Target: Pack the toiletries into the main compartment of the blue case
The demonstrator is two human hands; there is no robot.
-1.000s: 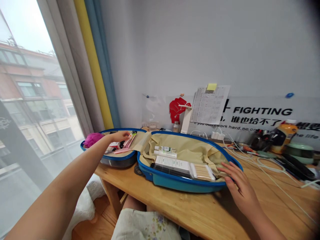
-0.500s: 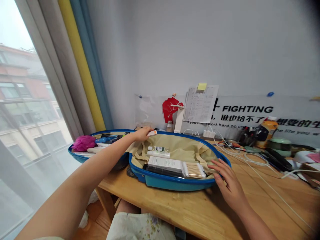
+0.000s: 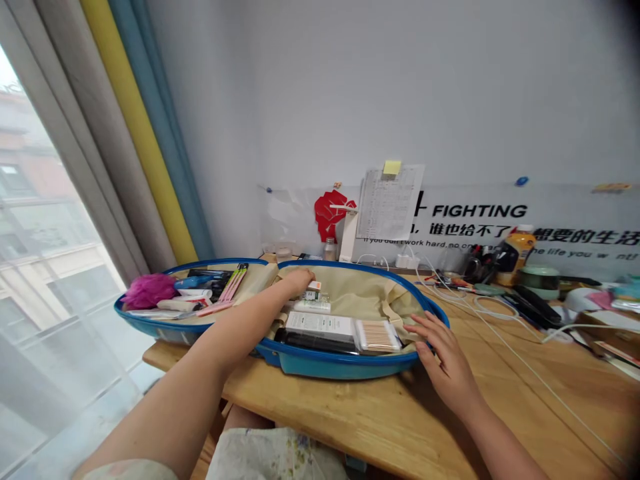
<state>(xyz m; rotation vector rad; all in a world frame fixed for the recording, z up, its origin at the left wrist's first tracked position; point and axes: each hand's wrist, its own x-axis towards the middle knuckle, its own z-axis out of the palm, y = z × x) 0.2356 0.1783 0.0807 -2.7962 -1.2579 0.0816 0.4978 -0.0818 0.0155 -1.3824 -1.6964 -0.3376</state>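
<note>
A blue suitcase (image 3: 345, 369) with beige lining lies open on the wooden desk. Over the back left part of its right half, my left hand (image 3: 299, 283) is closed on a small white box (image 3: 315, 285) with an orange mark. Right below that box lie small bottles (image 3: 311, 307). Along the front of this half are a long white box (image 3: 320, 325), a dark flat item (image 3: 320, 343) and a pack of cotton swabs (image 3: 378, 335). My right hand (image 3: 445, 357) has its fingers spread at the right rim, touching the case.
The suitcase's left half holds a magenta bath puff (image 3: 149, 291), toothbrushes (image 3: 235, 283) and tubes (image 3: 180, 304). White cables (image 3: 493, 319) cross the desk at right, near an orange bottle (image 3: 517, 257) and a box (image 3: 605, 333). Curtains (image 3: 145, 133) hang at left.
My left hand has brought the small white box from the back rim down into the right half, above the small bottles. My right hand stays at the rim. The view has shifted slightly.
</note>
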